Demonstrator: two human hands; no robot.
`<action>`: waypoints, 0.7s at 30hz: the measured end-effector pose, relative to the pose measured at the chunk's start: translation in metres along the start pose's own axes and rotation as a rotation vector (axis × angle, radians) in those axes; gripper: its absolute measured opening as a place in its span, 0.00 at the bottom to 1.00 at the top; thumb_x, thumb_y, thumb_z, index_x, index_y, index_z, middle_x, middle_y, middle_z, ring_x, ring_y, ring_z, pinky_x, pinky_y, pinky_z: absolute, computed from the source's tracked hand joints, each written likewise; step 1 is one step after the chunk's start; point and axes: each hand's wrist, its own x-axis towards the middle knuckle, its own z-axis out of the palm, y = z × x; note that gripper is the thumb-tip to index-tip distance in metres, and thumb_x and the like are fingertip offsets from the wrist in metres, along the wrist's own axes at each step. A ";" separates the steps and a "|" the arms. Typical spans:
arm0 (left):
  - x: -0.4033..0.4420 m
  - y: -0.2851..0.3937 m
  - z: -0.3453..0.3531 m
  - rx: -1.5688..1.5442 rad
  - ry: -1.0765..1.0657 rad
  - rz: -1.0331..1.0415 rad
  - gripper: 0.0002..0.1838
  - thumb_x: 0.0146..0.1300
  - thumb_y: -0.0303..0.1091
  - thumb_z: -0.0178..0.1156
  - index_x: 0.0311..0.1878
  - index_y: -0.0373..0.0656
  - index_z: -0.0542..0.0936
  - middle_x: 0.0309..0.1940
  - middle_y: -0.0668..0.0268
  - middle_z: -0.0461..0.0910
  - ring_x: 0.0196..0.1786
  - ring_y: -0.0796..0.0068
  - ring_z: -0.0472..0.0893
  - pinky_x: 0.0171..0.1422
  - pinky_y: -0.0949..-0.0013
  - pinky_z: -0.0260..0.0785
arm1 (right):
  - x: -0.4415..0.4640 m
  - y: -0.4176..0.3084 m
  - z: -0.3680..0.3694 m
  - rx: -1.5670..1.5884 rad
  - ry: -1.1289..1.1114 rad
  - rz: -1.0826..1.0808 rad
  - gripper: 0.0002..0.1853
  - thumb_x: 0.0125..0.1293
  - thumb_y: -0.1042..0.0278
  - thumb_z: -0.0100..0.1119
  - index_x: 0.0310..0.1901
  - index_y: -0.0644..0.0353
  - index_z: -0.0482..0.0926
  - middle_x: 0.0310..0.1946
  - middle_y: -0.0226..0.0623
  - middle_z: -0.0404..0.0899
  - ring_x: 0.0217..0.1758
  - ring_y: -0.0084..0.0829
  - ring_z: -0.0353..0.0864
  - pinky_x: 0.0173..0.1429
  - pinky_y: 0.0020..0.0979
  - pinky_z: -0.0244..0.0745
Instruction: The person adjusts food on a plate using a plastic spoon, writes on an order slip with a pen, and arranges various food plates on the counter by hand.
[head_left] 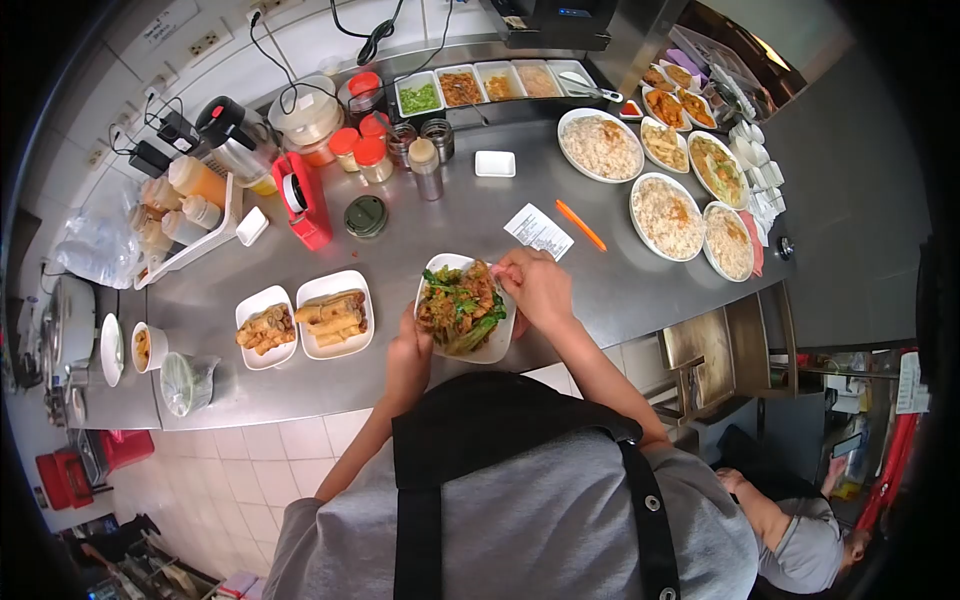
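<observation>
Near the counter's front edge, a white dish [492, 351] holds greens and browned pieces of food [462, 305]. My left hand [408, 347] grips the dish by its left side, fingers partly hidden beneath it. At the upper right rim, the fingers of my right hand [540, 288] are pinched together on what looks like a pink cloth, mostly hidden by the hand. To the left stand two white dishes of golden-brown rolled food, one dish [367, 318] nearer and another dish [291, 352] farther away. A printed slip [539, 233] and an orange pen [581, 225] lie beyond my right hand.
Bowls of topped rice [600, 147] and other plated dishes fill the right end. Jars [373, 160], a red tape dispenser [313, 225] and a bottle caddy [205, 243] stand behind and left. Topping trays [460, 88] line the back. Another person [800, 545] is at lower right.
</observation>
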 end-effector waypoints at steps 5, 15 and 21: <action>0.011 -0.005 -0.003 0.000 -0.097 -0.033 0.22 0.70 0.35 0.46 0.66 0.43 0.65 0.31 0.40 0.79 0.35 0.36 0.79 0.38 0.43 0.69 | 0.015 0.013 -0.009 0.299 -0.219 0.211 0.08 0.60 0.62 0.66 0.37 0.56 0.86 0.29 0.31 0.84 0.33 0.31 0.83 0.38 0.31 0.77; 0.046 0.001 -0.034 0.036 -0.362 -0.068 0.22 0.72 0.41 0.42 0.64 0.41 0.67 0.38 0.40 0.80 0.43 0.34 0.79 0.50 0.43 0.68 | 0.039 0.059 -0.008 0.362 -0.632 0.282 0.16 0.65 0.56 0.63 0.44 0.62 0.85 0.39 0.39 0.86 0.45 0.26 0.82 0.49 0.29 0.76; 0.048 -0.001 -0.052 0.017 -0.301 -0.185 0.20 0.76 0.39 0.39 0.62 0.38 0.69 0.24 0.50 0.78 0.24 0.54 0.79 0.34 0.56 0.71 | 0.052 0.085 -0.016 0.367 -0.556 0.186 0.13 0.67 0.58 0.60 0.44 0.57 0.85 0.36 0.39 0.85 0.42 0.28 0.82 0.48 0.31 0.75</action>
